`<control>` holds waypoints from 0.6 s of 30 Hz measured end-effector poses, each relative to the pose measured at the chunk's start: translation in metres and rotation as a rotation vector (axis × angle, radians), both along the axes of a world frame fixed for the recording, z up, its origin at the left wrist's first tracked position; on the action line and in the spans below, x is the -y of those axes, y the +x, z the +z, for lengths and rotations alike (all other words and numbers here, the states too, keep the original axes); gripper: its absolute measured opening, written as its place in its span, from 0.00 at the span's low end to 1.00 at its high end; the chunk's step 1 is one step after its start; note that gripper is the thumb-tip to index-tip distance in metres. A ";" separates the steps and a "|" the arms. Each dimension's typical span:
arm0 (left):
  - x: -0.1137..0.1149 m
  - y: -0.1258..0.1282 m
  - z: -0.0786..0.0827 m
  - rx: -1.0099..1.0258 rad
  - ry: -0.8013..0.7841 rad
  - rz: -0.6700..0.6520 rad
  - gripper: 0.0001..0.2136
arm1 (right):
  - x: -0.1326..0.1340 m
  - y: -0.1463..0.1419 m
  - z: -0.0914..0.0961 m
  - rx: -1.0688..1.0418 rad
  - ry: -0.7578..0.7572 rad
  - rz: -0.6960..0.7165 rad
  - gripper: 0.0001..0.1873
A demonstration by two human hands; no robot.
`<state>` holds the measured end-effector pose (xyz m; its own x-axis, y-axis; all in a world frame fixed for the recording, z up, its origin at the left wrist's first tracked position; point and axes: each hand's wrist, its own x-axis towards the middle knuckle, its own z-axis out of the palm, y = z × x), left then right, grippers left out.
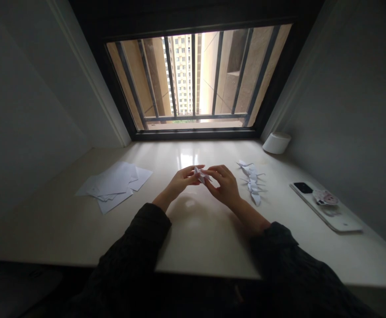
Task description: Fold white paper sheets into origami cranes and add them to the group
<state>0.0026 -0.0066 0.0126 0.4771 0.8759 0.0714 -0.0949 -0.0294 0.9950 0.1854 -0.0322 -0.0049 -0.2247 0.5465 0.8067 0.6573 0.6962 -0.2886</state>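
A small white folded paper piece [201,174] is held just above the pale desk [193,229], in the middle of the view. My left hand [181,180] pinches its left side with closed fingers. My right hand [224,183] grips its right side, fingers curled round it. Both arms wear dark sleeves. The part of the paper under my fingers is hidden.
A loose pile of white paper sheets [115,185] lies at the left. A row of folded paper figures [252,182] lies right of my hands. A white phone [327,205] and a small white round container [276,142] are at the right. A barred window [196,79] is ahead.
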 end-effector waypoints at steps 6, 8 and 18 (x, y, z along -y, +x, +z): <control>-0.001 0.001 -0.002 0.008 -0.079 -0.034 0.27 | -0.002 0.004 -0.003 0.041 0.001 -0.060 0.12; -0.001 0.002 -0.002 0.022 -0.124 -0.039 0.27 | -0.002 0.006 -0.003 0.066 0.010 -0.071 0.13; 0.007 0.010 -0.001 -0.092 -0.101 0.039 0.18 | -0.002 0.004 -0.003 0.091 0.066 -0.113 0.10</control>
<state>0.0131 -0.0137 0.0112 0.4427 0.8946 -0.0609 -0.0041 0.0699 0.9975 0.1899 -0.0306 -0.0076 -0.2387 0.5191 0.8207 0.7535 0.6321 -0.1807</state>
